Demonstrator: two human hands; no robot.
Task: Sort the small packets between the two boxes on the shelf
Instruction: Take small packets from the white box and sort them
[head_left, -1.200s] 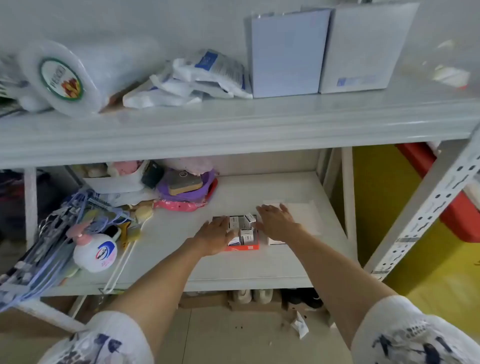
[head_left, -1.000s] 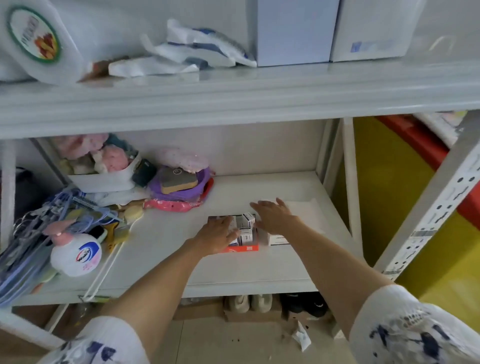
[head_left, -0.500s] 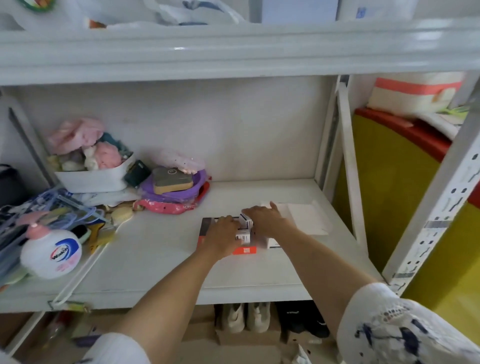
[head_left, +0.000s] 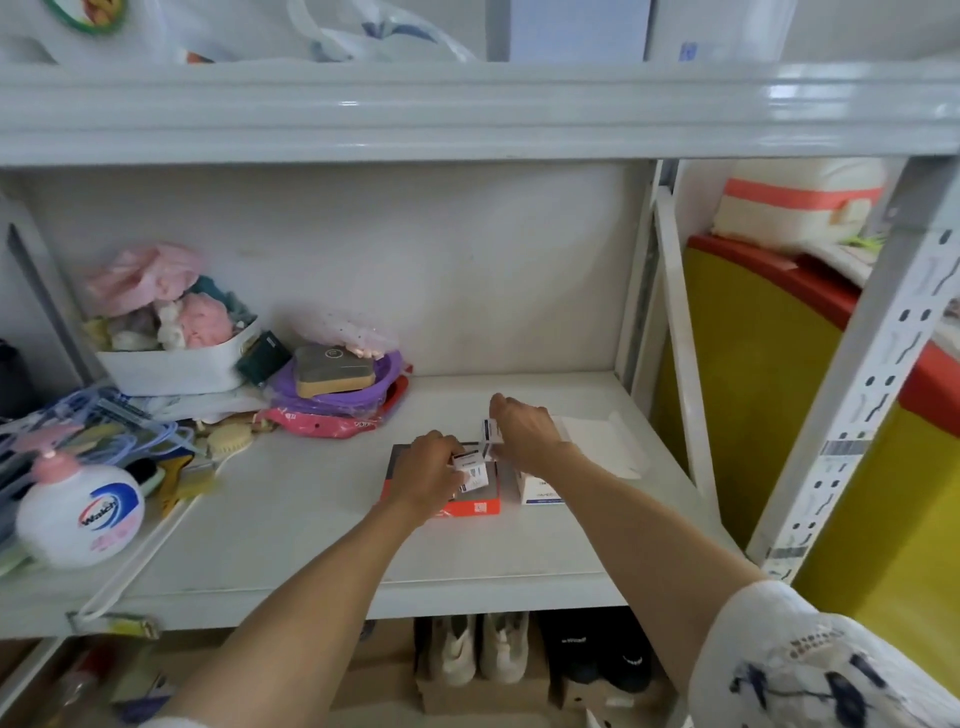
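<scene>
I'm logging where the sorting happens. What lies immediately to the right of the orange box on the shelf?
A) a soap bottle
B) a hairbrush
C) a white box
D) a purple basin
C: the white box sits just right of the orange box, partly under the right hand.

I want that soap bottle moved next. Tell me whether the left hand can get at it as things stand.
Probably yes. The left hand is busy on the small packets over the orange box, but bare shelf lies between it and the soap bottle, which stands unblocked near the front edge.

Right hand (head_left: 524, 434) hides white box (head_left: 540, 491) top; packet print unreadable.
</scene>
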